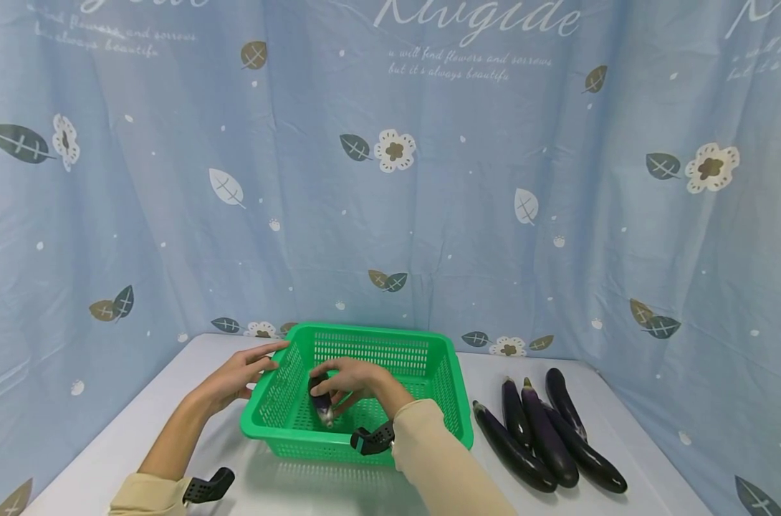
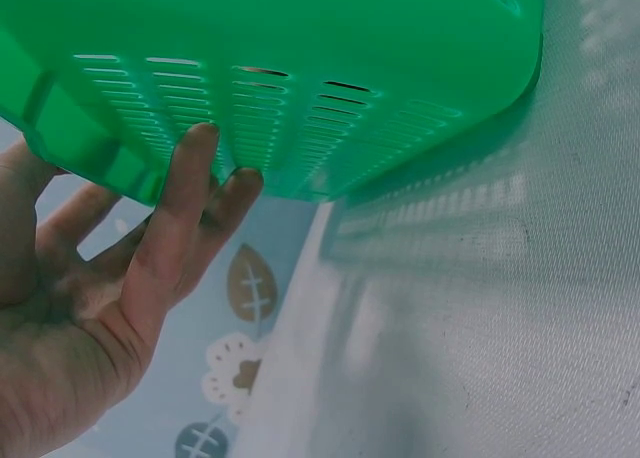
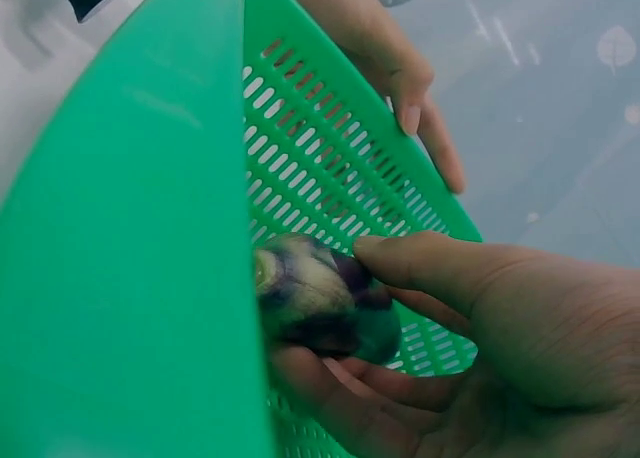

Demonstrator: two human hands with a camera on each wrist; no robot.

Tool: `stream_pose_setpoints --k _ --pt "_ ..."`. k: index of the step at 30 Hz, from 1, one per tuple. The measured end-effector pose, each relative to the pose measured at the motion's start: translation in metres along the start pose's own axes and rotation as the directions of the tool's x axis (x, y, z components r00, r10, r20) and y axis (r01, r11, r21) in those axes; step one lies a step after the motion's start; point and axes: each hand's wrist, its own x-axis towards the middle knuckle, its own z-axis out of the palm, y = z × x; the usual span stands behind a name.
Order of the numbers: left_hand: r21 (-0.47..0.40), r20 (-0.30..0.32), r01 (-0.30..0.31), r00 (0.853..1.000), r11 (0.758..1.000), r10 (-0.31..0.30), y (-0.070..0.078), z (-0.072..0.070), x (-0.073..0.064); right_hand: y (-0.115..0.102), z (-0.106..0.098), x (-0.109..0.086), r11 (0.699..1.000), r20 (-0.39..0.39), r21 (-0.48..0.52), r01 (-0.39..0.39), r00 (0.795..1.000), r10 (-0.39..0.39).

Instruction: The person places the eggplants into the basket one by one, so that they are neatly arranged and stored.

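Right hand (image 1: 357, 380) pinches eggplant (image 1: 321, 403) inside green basket (image 1: 377, 332); left hand (image 1: 236, 373), fingers extended, touches rim (image 1: 256, 408): keep grip light, basket steady.

The basket (image 1: 300, 434) is smooth plastic, the table (image 1: 326, 498) finely textured, eggplants (image 1: 547, 437) near its right edge glossy, the curtain (image 1: 455, 236) matt cloth.

Bright, even light fills the place, seemingly from overhead, and the eggplants (image 1: 549, 438) toward the table's (image 1: 635, 444) right edge carry small glints. Beneath the green basket (image 1: 300, 434) a soft-edged shadow spreads toward the table's near side. The left wrist view is dimmer, with faint slatted light and shade across the tabletop. The right wrist view looks greyish and muted, the basket's closest wall soft, the curtain (image 3: 530, 158) behind hazy.
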Motion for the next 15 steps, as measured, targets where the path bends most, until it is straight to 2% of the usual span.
stream_pose_setpoints --k 2,9,15 --pt "-0.010 -0.006 0.005 1.000 1.000 -0.005 0.0002 0.0000 -0.0002 0.0001 -0.0003 -0.0003 1.000 0.009 -0.001 -0.005 1.000 0.005" --pt "-0.003 0.028 -0.023 0.999 1.000 0.023 0.0004 -0.0014 -0.0007 0.0011 -0.0010 -0.0005 0.999 0.078 0.026 -0.018 0.997 0.016" --pt "-0.019 0.011 -0.015 1.000 1.000 0.016 -0.0011 -0.0004 -0.0004 0.0019 -0.0005 -0.0001 0.998 0.104 0.054 -0.035 0.994 0.029"
